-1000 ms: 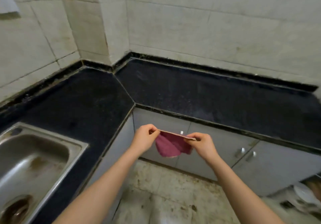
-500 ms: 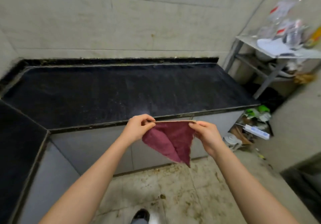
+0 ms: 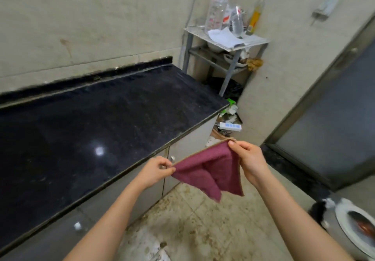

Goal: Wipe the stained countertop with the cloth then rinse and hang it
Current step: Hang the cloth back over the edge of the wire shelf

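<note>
A person holds a maroon cloth (image 3: 211,169) stretched between both hands in front of a dark stone counter (image 3: 101,129). The left hand (image 3: 156,170) pinches one top corner between thumb and fingertips, and the right hand (image 3: 249,159) pinches the other, slightly higher. The tan-trimmed edge runs taut between them while the rest hangs in a loose fold over the stained tile floor (image 3: 192,220). The cloth is in the air just off the counter's front edge, touching neither the stone nor the grey cupboard doors (image 3: 182,145) below.

The counter shows a pale, dusty film and scattered specks across its far half, so wiping appears not yet begun. Judged from here, the step in hand is readying the cloth. It would go best with the cloth folded into a flat pad, laid under one open palm and drawn in overlapping strokes from the back wall toward the front edge, so that grit is not dragged across cleaned stone. The limp fabric will likely bunch unless pressed flat.

A metal rack (image 3: 229,43) with bottles (image 3: 218,5) stands beyond the counter's end.
</note>
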Tool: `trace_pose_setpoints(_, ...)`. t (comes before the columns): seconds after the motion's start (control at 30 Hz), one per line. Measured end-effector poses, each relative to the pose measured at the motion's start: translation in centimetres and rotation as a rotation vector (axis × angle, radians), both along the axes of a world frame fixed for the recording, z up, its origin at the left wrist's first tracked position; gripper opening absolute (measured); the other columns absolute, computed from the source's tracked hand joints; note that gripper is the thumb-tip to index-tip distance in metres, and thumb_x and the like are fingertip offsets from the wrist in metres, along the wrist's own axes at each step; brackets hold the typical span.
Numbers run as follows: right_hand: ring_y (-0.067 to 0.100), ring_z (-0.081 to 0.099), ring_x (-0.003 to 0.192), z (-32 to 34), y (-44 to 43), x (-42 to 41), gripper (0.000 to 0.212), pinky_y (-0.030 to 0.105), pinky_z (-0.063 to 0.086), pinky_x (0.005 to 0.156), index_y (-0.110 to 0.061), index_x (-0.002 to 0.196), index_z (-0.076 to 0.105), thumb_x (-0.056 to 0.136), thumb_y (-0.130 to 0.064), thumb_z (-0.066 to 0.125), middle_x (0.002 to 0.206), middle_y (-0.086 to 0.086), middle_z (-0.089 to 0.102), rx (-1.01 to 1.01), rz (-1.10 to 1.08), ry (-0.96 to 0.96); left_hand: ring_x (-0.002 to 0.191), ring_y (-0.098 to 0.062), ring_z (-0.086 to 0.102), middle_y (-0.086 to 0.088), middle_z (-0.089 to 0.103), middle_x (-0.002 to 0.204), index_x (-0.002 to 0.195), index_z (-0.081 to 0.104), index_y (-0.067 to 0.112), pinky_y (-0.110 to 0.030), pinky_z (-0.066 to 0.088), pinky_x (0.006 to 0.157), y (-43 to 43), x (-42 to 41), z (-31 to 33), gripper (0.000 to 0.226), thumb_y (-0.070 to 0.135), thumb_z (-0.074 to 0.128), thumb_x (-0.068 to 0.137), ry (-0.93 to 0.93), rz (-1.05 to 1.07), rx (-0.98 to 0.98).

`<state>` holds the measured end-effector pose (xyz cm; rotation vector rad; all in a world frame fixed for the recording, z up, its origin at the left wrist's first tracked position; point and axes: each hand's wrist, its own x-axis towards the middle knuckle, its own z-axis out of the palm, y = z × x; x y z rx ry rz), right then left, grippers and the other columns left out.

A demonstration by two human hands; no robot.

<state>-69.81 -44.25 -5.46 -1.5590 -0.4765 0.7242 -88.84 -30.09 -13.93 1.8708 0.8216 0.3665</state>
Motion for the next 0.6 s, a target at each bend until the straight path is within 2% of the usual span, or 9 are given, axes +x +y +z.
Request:
trace_pose_setpoints(0.07, -0.003, 0.048, 0.041, -0.3, -1.4, 1.7, 0.018, 0.01, 0.038, 0.044, -0.009, 0.069, 0.063, 0.086, -0.006, 0.059, 0.042, -0.011, 0.055, -0.005, -0.131, 0.022, 0.07, 0.004, 0.055, 0.008, 0.06, 0.077, 0.062, 0.058, 0.019, -0.001, 0.039, 0.068, 0.8, 1.6, 0.9, 0.029, -0.001, 0.067, 0.079, -0.099, 0.019, -0.086)
trace_pose_setpoints(0.2, -0.001, 0.046, 0.041, -1.3, -4.9, 5.0, 0.016, 0.011, 0.036, 0.042, -0.01, 0.071, 0.061, 0.087, -0.008, 0.059, 0.04, -0.011, 0.053, -0.026, -0.31, 0.065, 0.063, -0.01, 0.057, -0.001, 0.064, 0.066, 0.07, 0.063, 0.014, -0.014, 0.045, 0.062, 0.7, 5.8, 2.7, 0.017, 0.002, 0.064, 0.082, -0.164, -0.074, -0.147)
trace_pose_setpoints(0.33, 0.006, 0.051, 0.057, -1.7, -8.2, 8.9, 0.02, 0.018, 0.042, 0.059, -0.011, 0.068, 0.059, 0.087, -0.005, 0.058, 0.045, -0.013, 0.058, -0.031, -0.374, 0.062, 0.047, -0.006, 0.057, 0.003, 0.063, 0.053, 0.072, 0.065, 0.013, -0.017, 0.048, 0.054, -0.7, 10.8, 4.1, 0.018, -0.001, 0.064, 0.081, -0.196, -0.16, -0.07)
trace_pose_setpoints(0.4, 0.004, 0.053, 0.057, -2.2, -10.1, 11.0, 0.022, 0.021, 0.042, 0.065, -0.011, 0.066, 0.059, 0.087, -0.004, 0.058, 0.046, -0.013, 0.059, -0.03, -0.395, 0.061, 0.046, -0.002, 0.056, 0.006, 0.062, 0.051, 0.071, 0.066, 0.014, -0.015, 0.047, 0.053, -2.0, 13.5, 4.6, 0.02, -0.003, 0.064, 0.081, -0.186, -0.2, -0.03)
trace_pose_setpoints(0.5, 0.008, 0.05, 0.066, -2.8, -12.9, 14.1, 0.024, 0.024, 0.039, 0.068, -0.012, 0.064, 0.058, 0.087, -0.006, 0.059, 0.055, -0.009, 0.059, -0.085, -0.394, 0.033, 0.05, 0.004, 0.055, 0.01, 0.063, 0.056, 0.071, 0.066, 0.016, -0.011, 0.044, 0.056, -4.5, 17.0, 5.0, 0.02, -0.001, 0.064, 0.081, -0.156, -0.226, 0.017)
trace_pose_setpoints(0.6, 0.009, 0.044, 0.066, -2.8, -16.2, 17.9, 0.025, 0.022, 0.034, 0.063, -0.012, 0.063, 0.057, 0.086, -0.007, 0.06, 0.063, 0.001, 0.049, -0.18, -0.333, -0.079, 0.059, 0.006, 0.056, 0.009, 0.064, 0.068, 0.07, 0.065, 0.025, -0.015, 0.045, 0.064, -7.3, 20.7, 5.0, 0.023, 0.005, 0.065, 0.083, -0.115, -0.239, 0.089)
